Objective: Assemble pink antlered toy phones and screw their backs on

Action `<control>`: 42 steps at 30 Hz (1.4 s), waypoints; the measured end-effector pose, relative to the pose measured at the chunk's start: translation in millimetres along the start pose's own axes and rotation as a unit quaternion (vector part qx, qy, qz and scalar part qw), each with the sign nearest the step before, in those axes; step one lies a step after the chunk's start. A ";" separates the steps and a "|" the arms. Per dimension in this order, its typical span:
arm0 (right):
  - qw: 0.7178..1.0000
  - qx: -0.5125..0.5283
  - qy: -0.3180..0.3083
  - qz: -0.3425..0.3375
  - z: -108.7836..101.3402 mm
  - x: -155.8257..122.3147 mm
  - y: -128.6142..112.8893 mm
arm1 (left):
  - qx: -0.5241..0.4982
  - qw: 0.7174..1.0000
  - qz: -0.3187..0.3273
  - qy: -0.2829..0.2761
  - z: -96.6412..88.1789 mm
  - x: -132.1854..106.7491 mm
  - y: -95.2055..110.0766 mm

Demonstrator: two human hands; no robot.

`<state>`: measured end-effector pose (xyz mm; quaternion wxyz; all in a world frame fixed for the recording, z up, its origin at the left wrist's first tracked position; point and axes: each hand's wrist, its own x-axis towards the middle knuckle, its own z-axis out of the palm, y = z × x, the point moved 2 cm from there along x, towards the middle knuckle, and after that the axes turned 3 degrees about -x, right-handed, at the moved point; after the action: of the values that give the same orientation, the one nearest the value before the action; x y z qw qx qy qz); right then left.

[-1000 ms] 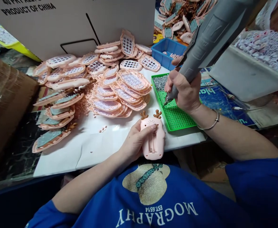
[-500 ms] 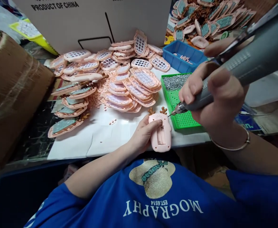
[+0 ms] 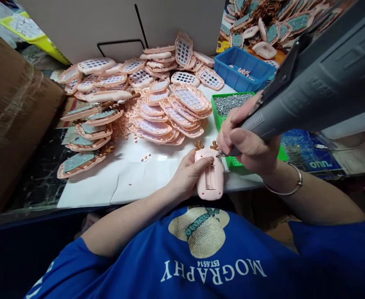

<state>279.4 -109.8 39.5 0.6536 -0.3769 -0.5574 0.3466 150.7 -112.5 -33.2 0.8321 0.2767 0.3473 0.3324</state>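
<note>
We note the left hand [image 3: 185,176] wrapped around a pink deer-shaped toy shell [image 3: 210,176], its grip closed on the shell's left side, at the near edge of the white surface [image 3: 107,189]. The right hand [image 3: 247,143] has its grip closed on a grey electric screwdriver [image 3: 310,93], whose tip touches the shell's upper right corner. The hand and screwdriver body hide most of the green screw tray [image 3: 221,114] just beside the shell; loose screws [image 3: 232,101] fill its far end. Behind it sits a blue bin [image 3: 243,74]. Stacks of pink keypad shells [image 3: 166,112] crowd the surface beyond, before a white carton [image 3: 123,20]. A brown box [image 3: 11,120] stands at left.
</note>
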 end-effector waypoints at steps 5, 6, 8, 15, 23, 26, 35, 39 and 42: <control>0.997 0.077 0.006 -0.008 -1.8 6.1 -1.8 | 0.007 1.000 0.006 -0.001 2.1 0.2 1.0; 0.997 0.082 -0.007 -0.003 -2.0 9.5 -4.7 | 0.008 1.000 0.006 -0.001 2.7 0.5 1.4; 0.997 0.075 -0.024 -0.007 -4.5 17.5 -11.9 | 0.006 1.000 0.002 0.006 3.3 0.8 2.3; 0.987 -0.023 0.120 -0.106 -42.2 50.0 5.1 | 0.019 0.999 -0.046 -0.007 0.3 -5.0 6.2; 0.983 -0.063 0.158 -0.062 -56.5 55.5 48.2 | -0.015 0.998 -0.051 -0.031 -4.6 -4.6 5.0; 0.984 -0.069 0.154 -0.059 -55.8 53.8 50.5 | -0.017 0.998 -0.051 -0.028 -5.2 -4.1 4.3; 0.984 -0.084 0.142 -0.065 -59.1 52.5 51.2 | -0.008 0.998 -0.043 -0.043 -5.7 -2.3 5.3; 0.984 -0.069 0.147 -0.078 -53.6 54.4 30.8 | -0.003 0.998 -0.042 -0.047 -4.8 -2.5 6.0; 0.983 -0.063 0.145 -0.090 -36.6 47.4 1.9 | 0.002 0.998 -0.044 -0.053 -4.4 -1.6 5.4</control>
<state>322.2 -71.4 56.5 0.7309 -0.4120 -0.5090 0.1924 144.5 -109.3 -31.6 0.8625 0.2803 0.3154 0.2793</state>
